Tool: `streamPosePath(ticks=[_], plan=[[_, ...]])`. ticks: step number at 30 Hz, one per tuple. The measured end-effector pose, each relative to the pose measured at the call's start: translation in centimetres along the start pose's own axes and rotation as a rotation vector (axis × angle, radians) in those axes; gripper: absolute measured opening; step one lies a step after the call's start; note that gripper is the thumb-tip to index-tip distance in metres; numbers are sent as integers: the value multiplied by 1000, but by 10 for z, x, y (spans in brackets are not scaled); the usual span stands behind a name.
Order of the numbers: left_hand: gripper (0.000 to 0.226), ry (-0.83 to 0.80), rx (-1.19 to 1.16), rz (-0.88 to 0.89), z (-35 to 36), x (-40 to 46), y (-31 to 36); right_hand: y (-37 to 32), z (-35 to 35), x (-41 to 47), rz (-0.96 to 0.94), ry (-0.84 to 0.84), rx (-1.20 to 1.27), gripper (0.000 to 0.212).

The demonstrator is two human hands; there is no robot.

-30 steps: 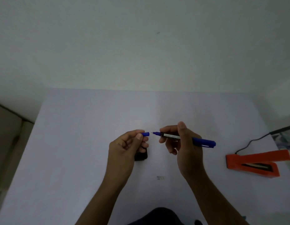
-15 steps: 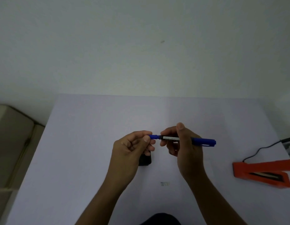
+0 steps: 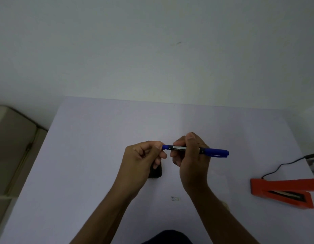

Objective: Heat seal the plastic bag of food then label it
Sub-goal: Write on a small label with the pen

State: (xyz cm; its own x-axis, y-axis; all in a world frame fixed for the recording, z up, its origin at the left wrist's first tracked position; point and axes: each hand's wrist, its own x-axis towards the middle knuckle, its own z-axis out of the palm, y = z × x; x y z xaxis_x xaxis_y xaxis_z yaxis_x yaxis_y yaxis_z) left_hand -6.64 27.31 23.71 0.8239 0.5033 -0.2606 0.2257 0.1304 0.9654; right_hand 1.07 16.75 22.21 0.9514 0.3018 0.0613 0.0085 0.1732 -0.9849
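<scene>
The marker (image 3: 195, 149) is being held level above the tabletop (image 3: 93, 155), between both hands. The right hand (image 3: 191, 161) is being wrapped round the barrel, thumb on top; the left hand (image 3: 144, 159) is being pinched on the small blue cap (image 3: 166, 147) at the tip end, and the cap is being seated against the barrel. Whether it is fully home cannot be told.

Handling, as judged: the marker is being treated as light, stiff and slightly slick; mid-barrel grip is best, cap taken by fingertips only. The bag of food is not being shown anywhere in view, so its location cannot be told. A small printed label (image 3: 175, 198) is lying flat near the front edge, between the forearms; thin and flimsy, an edge is best lifted with a nail.

Count: one marker, one label, one orange sealer (image 3: 284, 192) standing open at the right with its black cord (image 3: 282, 166), one dark object (image 3: 155, 173) partly hidden under the left hand.
</scene>
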Motion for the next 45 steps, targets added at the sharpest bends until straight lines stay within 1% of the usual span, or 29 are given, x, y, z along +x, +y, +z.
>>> streamPosePath(ticks=[3,5,6,8,10,11,13,15,17,19,21,24,27,30,32,34,36,39,42,45], plan=[[28,-18,80,-7,-8,5,-4,10,0,5,23,-62,11,39],[27,-27,151,9,-13,11,-7,20,-1,15,86,-139,-11,36],[26,-12,192,25,-16,16,-9,27,-2,19,135,-187,-33,36],[24,70,292,71,-24,28,-15,46,-7,26,251,-240,-39,38],[24,147,433,95,-38,40,-28,71,-14,28,388,-219,-15,51],[25,161,512,84,-47,46,-37,83,-19,27,449,-197,-20,58],[24,145,663,22,-64,56,-63,110,-29,25,555,-146,-81,66],[23,111,767,-74,-74,64,-93,137,-38,20,659,-103,-195,67],[25,87,849,-150,-73,69,-119,159,-45,13,741,-72,-310,61],[27,94,904,-160,-67,71,-138,177,-50,4,764,-64,-398,51],[27,92,953,-142,-60,74,-153,190,-52,-3,724,-126,-516,45],[24,17,1013,-181,-49,79,-172,204,-52,-10,701,-238,-656,29],[26,-20,1001,-224,-39,83,-190,217,-49,-12,677,-266,-735,13],[31,15,941,-243,-29,89,-204,225,-48,-13,674,-248,-722,7],[33,71,867,-207,-23,92,-209,228,-45,-11,681,-209,-687,8],[30,101,777,-185,-18,98,-211,230,-39,-6,687,-165,-644,9],[23,67,693,-160,-15,107,-213,232,-30,5,690,-122,-605,9],[13,31,581,-121,-14,130,-211,238,-15,34,647,-72,-623,12],[19,34,541,-53,-16,166,-200,247,2,74,598,-57,-667,16],[18,10,552,-75,-16,208,-190,251,18,115,598,-49,-637,16]])
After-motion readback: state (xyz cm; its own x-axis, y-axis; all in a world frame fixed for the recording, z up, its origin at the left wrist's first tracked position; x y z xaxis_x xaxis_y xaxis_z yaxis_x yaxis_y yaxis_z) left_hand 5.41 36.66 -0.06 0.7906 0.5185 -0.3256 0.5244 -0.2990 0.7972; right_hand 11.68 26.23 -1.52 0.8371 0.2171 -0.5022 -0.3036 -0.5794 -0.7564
